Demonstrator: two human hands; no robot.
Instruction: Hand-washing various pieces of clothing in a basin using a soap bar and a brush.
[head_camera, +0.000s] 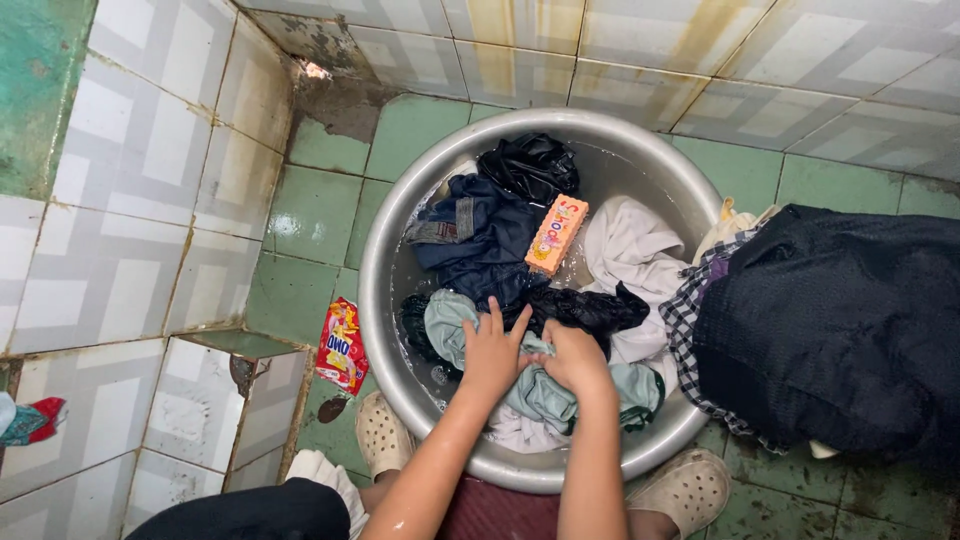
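- Nearest, at the bottom edge, two pale perforated clogs (384, 433) stand on the green floor tiles (315, 213), with wet forearms reaching out between them.
- The left hand (492, 352) lies on a pale green garment (545, 392), fingers spread and pressing it down; the right hand (573, 357) is closed around a bunch of the same cloth just beside it. The garment sits at the near side of a big metal basin (375, 270), half sunk in water.
- By the look of it, this is the scrubbing stage: one hand pins, the other rubs. The next move would call for a firm grip on the bunched cloth and a fresh patch turned up.
- Further into the basin lie dark blue clothes (480, 240), a white cloth (630, 245) and an orange soap bar (556, 235) resting on top.
- Left of the basin, a red detergent sachet (342, 346) lies on the floor; to the right, a heap of dark and checked laundry (840, 320).
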